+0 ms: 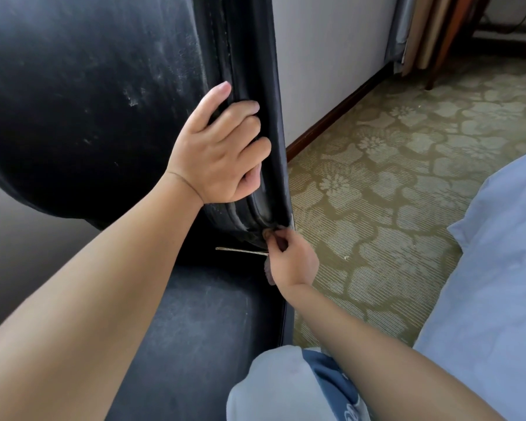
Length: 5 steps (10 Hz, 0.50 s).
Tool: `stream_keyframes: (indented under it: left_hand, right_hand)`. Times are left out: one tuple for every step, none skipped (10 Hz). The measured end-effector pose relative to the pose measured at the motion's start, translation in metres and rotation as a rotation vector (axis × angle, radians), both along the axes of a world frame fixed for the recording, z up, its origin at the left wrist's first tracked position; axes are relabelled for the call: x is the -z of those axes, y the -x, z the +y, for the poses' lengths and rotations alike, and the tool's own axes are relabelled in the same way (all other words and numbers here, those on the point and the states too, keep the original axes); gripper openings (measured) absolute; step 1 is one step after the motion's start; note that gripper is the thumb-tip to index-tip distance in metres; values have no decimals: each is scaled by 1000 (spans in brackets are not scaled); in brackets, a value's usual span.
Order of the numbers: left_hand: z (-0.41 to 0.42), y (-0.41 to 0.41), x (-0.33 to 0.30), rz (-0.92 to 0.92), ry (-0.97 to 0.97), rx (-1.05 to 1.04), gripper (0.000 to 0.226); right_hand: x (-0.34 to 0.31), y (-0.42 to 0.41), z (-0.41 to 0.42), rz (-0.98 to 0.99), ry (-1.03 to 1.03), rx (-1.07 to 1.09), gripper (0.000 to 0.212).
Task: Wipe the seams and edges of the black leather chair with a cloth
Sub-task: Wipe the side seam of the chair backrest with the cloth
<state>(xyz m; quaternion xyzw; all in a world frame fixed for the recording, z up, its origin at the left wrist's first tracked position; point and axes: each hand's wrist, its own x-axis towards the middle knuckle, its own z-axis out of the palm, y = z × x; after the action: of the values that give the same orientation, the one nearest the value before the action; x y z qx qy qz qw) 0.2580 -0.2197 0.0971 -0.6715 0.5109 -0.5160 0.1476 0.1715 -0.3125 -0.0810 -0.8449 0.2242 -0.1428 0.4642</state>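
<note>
Floral carpet [392, 183] beyond; our left hand [219, 147] grips the chair's upright edge seam [246, 56]; right hand [292, 256], below, pinches the cloth [269, 273]

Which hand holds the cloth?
The right hand, low at the chair's bottom seam, pinches the cloth. The left hand, higher up, grips only the edge.
</note>
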Motion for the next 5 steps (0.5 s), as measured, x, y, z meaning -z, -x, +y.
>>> stream_keyframes:
  left_hand:
    - [0, -1, 0, -2, 7, 2, 20]
    - [0, -1, 1, 12, 7, 5, 19]
    - [0, -1, 1, 13, 1, -1, 19]
    - [0, -1, 1, 22, 3, -11, 19]
    - [0, 0, 0, 26, 3, -21, 20]
  right_hand:
    - [0, -4, -2, 9, -13, 39, 20]
    - [8, -4, -2, 46, 59, 36, 20]
    - [5, -5, -6, 135, 108, -10, 19]
    - [5, -2, -12, 214, 98, -69, 19]
    - [2, 2, -11, 63, -37, -45, 18]
